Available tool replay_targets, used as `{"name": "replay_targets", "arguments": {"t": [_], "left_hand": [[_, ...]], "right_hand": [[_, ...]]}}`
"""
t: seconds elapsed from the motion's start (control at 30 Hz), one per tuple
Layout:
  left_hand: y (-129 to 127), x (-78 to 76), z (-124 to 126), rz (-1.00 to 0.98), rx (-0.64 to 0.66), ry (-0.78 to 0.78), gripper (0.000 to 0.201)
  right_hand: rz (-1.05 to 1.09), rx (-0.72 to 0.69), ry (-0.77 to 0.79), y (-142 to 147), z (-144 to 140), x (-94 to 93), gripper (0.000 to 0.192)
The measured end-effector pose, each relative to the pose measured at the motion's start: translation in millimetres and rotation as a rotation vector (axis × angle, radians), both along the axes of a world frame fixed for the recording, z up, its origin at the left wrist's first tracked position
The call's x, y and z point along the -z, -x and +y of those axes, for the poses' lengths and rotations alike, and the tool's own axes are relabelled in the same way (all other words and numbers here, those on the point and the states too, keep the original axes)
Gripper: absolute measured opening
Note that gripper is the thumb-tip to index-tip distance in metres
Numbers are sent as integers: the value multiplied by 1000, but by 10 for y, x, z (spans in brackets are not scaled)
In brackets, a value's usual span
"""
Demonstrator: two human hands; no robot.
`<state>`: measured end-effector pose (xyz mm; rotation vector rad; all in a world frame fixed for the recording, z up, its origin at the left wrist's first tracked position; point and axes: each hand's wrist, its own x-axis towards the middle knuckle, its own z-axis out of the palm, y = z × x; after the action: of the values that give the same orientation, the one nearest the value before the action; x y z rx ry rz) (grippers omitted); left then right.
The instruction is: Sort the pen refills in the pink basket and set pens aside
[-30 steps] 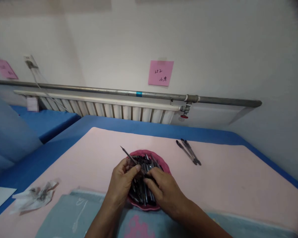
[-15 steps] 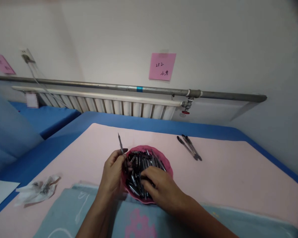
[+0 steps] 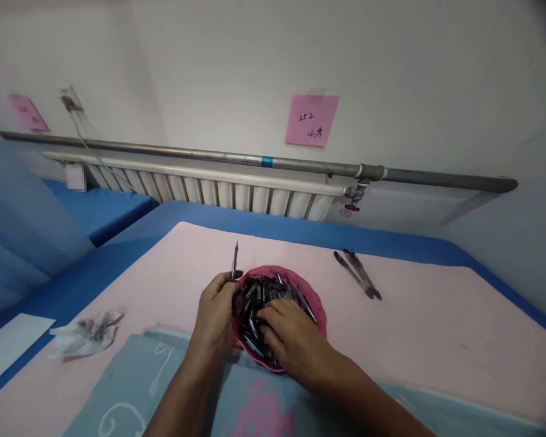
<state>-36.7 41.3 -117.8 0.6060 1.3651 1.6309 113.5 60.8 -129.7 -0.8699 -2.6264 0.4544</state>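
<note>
My left hand (image 3: 218,306) is closed around a slim clear pen (image 3: 235,262), whose bare tip points up. It is at the left rim of a pink scalloped basket (image 3: 317,301). Dark pen caps and clear pen parts (image 3: 253,337) fill the basket in a loose heap. My right hand (image 3: 291,340) reaches into the heap from the right, fingers and thumb curled in among the parts. Its fingertips are partly hidden, so I cannot make out what they grip.
Several capped pens (image 3: 357,274) lie together on the pink table cover (image 3: 418,315) to the right. At the left are a crumpled white wrapper (image 3: 86,335) and a white sheet (image 3: 16,343). Patterned blue-green cloth (image 3: 131,388) lies along the near edge. A radiator (image 3: 236,193) and pipe run behind.
The whole view has shifted a little, so the scene sits further right. The pen in my left hand has tilted from leaning left to nearly upright. My right hand stays in the basket.
</note>
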Motion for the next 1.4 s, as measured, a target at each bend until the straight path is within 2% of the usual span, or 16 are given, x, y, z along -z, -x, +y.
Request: {"name": "replay_targets", "arguments": {"t": [0.33, 0.53, 0.7, 0.87, 0.93, 1.0, 1.13, 1.2, 1.3, 1.4], "left_hand": [[92, -52, -20, -46, -24, 19, 16], [46, -92, -20, -62, -18, 39, 17], [20, -67, -7, -31, 4, 30, 14], [47, -44, 4, -31, 18, 30, 15], [49, -45, 6, -20, 51, 34, 17], [34, -46, 1, -16, 129, 45, 20], [-44, -34, -37, 0, 309, 42, 28], [-87, -21, -57, 28, 385, 40, 31], [-133, 1, -74, 54, 464, 46, 31], [-159, 21, -73, 50, 490, 60, 30]], "right_hand": [[30, 19, 3, -91, 37, 79, 19], [-1, 63, -21, -94, 41, 82, 19], [-62, 90, -83, 45, 110, 8, 23], [-160, 16, -105, 244, 195, -77, 14], [-29, 13, -21, 248, 220, -96, 15], [233, 80, 120, 202, 252, -112, 16], [800, 342, 541, 62, 355, -146, 15], [1031, 409, 727, 23, 407, -165, 19], [1308, 430, 863, 13, 457, -189, 21], [1382, 442, 919, 21, 476, -186, 20]]}}
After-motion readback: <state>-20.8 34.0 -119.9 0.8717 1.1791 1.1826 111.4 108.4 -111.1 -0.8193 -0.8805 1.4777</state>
